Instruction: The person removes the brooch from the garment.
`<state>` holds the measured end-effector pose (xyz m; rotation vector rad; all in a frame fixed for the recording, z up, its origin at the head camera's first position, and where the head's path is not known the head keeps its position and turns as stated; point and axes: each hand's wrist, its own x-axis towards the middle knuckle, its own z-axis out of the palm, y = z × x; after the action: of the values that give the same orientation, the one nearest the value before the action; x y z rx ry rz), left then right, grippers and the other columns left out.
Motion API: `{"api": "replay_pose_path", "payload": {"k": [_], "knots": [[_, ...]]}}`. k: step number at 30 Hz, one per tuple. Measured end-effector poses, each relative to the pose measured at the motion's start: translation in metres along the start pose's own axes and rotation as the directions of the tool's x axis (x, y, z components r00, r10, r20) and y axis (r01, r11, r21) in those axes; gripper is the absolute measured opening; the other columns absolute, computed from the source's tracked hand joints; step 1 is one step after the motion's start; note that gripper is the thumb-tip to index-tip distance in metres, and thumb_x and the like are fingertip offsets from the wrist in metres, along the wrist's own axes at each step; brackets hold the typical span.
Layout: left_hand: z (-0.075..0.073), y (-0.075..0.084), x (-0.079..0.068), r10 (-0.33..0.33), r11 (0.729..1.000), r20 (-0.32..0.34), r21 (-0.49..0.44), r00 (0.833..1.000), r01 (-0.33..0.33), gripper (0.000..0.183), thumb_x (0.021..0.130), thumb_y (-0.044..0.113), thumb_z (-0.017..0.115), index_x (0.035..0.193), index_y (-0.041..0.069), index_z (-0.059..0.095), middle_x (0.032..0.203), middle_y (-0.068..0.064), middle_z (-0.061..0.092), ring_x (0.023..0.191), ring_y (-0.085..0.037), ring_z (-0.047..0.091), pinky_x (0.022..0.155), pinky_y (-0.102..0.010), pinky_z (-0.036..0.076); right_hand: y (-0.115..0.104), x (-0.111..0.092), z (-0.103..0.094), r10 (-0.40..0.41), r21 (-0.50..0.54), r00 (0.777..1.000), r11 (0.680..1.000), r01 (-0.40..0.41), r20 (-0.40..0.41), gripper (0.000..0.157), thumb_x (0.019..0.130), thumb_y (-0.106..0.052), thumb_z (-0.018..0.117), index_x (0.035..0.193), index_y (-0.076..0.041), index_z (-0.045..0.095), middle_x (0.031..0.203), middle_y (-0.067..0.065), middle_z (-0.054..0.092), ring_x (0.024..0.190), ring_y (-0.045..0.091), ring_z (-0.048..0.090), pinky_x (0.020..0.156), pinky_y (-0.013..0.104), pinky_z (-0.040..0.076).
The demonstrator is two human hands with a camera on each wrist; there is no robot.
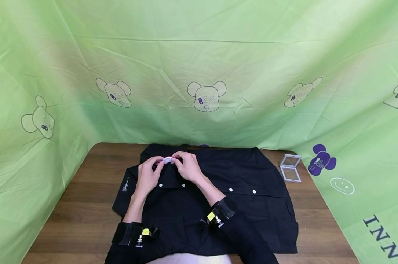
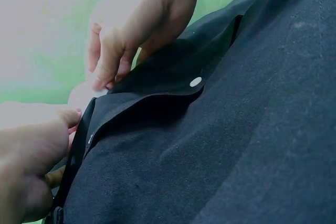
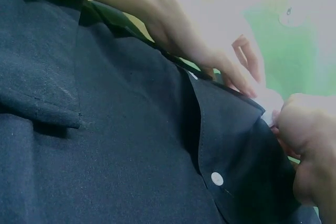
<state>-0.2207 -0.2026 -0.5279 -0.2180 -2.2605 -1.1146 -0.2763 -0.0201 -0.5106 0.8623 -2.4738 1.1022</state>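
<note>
The black flap-pocket garment (image 1: 232, 176) is lying spread; left hand (image 1: 148, 175) and right hand (image 1: 188, 167) are pinching a pale strip (image 1: 168, 160) towards ten o'clock, seemingly unfinished.

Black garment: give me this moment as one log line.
left hand: pinches whitish piece; right hand: pinches its other end; black garment: spread on wooden table; hinged case: open, table's right

Matt cloth garment (image 1: 185, 209), wood-grain table (image 1: 86, 198)
</note>
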Motion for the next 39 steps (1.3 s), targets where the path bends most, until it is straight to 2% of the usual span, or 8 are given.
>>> {"api": "replay_pose_path", "payload": {"k": [7, 13, 23, 31, 39], "knots": [[0.0005, -0.0008, 0.0008, 0.003, 1.000, -0.002, 0.012, 1.000, -0.003, 0.009, 0.095, 0.010, 0.074, 0.101, 0.006, 0.078, 0.093, -0.006, 0.076, 0.085, -0.015, 0.067, 0.076, -0.037, 0.055, 0.0006, 0.0008, -0.0025, 0.001, -0.002, 1.000, 1.000, -0.001, 0.022, 0.009, 0.096, -0.020, 0.074, 0.100, -0.015, 0.080, 0.094, -0.008, 0.077, 0.089, 0.006, 0.065, 0.080, 0.029, 0.054], [-0.0010, 0.0001, 0.0010, -0.018, 0.999, 0.000, 0.027, 1.000, 0.018, 0.009, 0.096, 0.011, 0.073, 0.103, 0.007, 0.078, 0.093, -0.005, 0.076, 0.084, -0.015, 0.067, 0.076, -0.038, 0.055, 0.0011, -0.0005, -0.0024, 0.017, 0.032, 0.999, 0.999, -0.018, 0.040, 0.017, 0.094, -0.026, 0.075, 0.106, -0.015, 0.078, 0.095, -0.008, 0.077, 0.091, 0.010, 0.066, 0.082, 0.029, 0.053], [-0.0019, 0.0022, 0.0004, -0.053, 0.998, 0.007, 0.019, 0.999, 0.053, 0.012, 0.096, 0.014, 0.073, 0.104, 0.006, 0.078, 0.094, -0.006, 0.078, 0.085, -0.018, 0.070, 0.077, -0.041, 0.055, -0.0001, -0.0030, 0.0019, -0.031, 0.075, 0.999, 0.997, 0.029, 0.020, 0.018, 0.089, -0.022, 0.079, 0.104, -0.012, 0.079, 0.094, -0.004, 0.075, 0.089, 0.016, 0.066, 0.080, 0.035, 0.055], [-0.0009, 0.0017, -0.0001, -0.078, 0.997, 0.023, -0.003, 0.997, 0.078, 0.012, 0.097, 0.013, 0.072, 0.105, 0.005, 0.077, 0.096, -0.008, 0.077, 0.087, -0.018, 0.070, 0.079, -0.041, 0.057, -0.0013, -0.0039, 0.0054, 0.023, 0.038, 0.999, 0.999, -0.025, 0.032, 0.018, 0.092, -0.026, 0.077, 0.105, -0.013, 0.080, 0.095, -0.007, 0.076, 0.089, 0.008, 0.063, 0.079, 0.028, 0.053], [-0.0019, 0.0027, -0.0001, -0.084, 0.996, 0.030, -0.010, 0.996, 0.084, 0.012, 0.097, 0.012, 0.072, 0.105, 0.003, 0.076, 0.096, -0.010, 0.077, 0.086, -0.020, 0.071, 0.078, -0.041, 0.058, -0.0020, -0.0030, 0.0062, 0.061, 0.039, 0.997, 0.997, -0.063, 0.042, 0.016, 0.092, -0.027, 0.078, 0.102, -0.014, 0.080, 0.093, -0.008, 0.075, 0.088, 0.010, 0.064, 0.079, 0.029, 0.053]]}}
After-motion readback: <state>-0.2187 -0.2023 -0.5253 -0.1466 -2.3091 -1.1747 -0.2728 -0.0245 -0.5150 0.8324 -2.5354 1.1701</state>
